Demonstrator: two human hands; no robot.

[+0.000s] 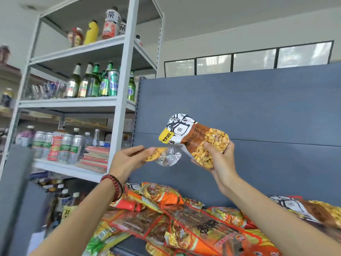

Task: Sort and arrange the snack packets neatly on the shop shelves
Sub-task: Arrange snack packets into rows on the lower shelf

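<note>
sorting looks barely begun: the right hand (220, 157) grips a sunflower-seed packet (195, 140), the left hand (129, 159) pinches what seems a small foil snack packet (163, 156), while the mixed packet heap (184, 218) is unsorted.

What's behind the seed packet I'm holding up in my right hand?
The blue-grey shelf back panel stands behind the seed packet. The packet covers a stretch of the panel's seam and most fingers of the right hand.

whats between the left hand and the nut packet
Head view: the crumpled silver end of the small packet that the left hand pinches, reaching toward the nut packet; behind is blue panel.
</note>
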